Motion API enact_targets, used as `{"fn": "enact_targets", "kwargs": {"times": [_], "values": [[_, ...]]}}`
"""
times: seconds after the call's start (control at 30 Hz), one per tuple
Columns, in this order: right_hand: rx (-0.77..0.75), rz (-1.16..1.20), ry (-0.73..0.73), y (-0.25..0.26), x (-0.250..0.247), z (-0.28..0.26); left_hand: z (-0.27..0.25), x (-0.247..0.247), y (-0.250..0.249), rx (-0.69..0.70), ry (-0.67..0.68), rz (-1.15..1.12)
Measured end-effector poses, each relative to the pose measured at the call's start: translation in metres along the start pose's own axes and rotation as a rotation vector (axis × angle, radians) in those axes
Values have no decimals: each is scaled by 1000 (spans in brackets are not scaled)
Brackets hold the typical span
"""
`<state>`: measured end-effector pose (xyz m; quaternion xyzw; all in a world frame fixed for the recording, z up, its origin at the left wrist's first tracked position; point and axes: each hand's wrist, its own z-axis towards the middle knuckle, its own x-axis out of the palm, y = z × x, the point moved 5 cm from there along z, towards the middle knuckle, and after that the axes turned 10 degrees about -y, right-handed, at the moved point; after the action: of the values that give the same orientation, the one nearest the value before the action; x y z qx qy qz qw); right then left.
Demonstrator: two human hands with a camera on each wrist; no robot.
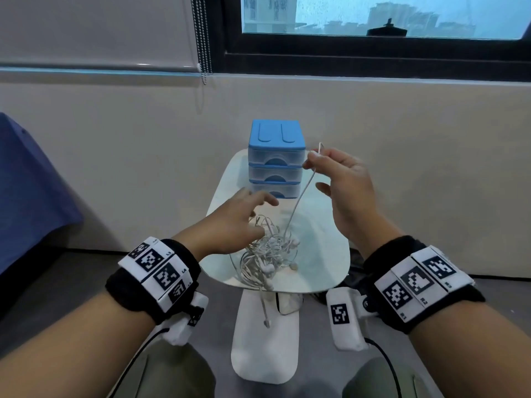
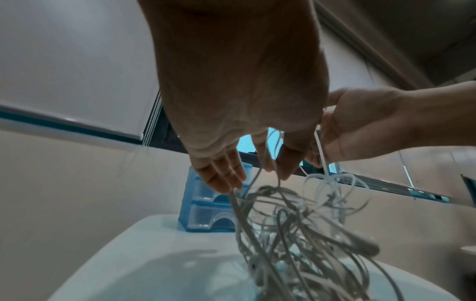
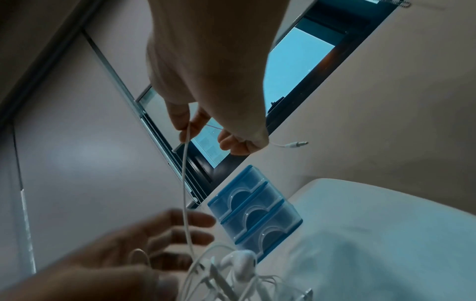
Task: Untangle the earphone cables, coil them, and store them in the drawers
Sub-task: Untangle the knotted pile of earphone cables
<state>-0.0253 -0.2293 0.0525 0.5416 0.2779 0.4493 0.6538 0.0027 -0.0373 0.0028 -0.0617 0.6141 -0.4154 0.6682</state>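
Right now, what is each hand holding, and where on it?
The right hand pinches one white cable just below its plug end. The left hand holds nothing, fingers spread above the tangle.

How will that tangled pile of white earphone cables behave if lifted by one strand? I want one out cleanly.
The tangled pile of thin white earphone cables looks limp, likely light. The strand pinched by the right hand runs into the knot, so the knot probably rises too.

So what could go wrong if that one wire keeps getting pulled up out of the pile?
The right hand pinches one cable near its plug, and the cable runs taut into the tangled earphones; pulling harder could tighten knots or lift the whole clump. One strand already hangs over the table edge, so the pile might slide off. The left hand is spread open over the tangle and grips nothing firmly.
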Motion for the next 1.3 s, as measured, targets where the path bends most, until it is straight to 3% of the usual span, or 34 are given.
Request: {"fn": "enact_targets", "kwargs": {"times": [0.13,0.33,0.43,0.67,0.8,0.9,1.03,1.17,1.23,1.3], "values": [[-37,-155,-88,-19,-5,6,-3,1,-21,180,42,16],[-76,-260,-223,-21,-17,7,-11,45,-11,237,229,337],[-182,-215,-319,-6,-23,9,-2,49,-12,232,137,489],[-280,-267,-184,16,-4,18,19,17,-5,-27,-207,575],[-323,-446,-119,12,-5,23,13,13,1,-30,-170,500],[-235,-539,-90,-4,-12,25,11,13,3,60,-108,471],[25,-628,190,-30,-6,17,15,8,-3,193,-149,505],[193,-658,537,-26,12,-12,20,3,-12,184,-217,490],[228,-659,667,-23,21,-24,22,1,-16,142,-235,519],[157,-688,715,-22,28,-29,24,-1,-17,85,-230,576]]}}
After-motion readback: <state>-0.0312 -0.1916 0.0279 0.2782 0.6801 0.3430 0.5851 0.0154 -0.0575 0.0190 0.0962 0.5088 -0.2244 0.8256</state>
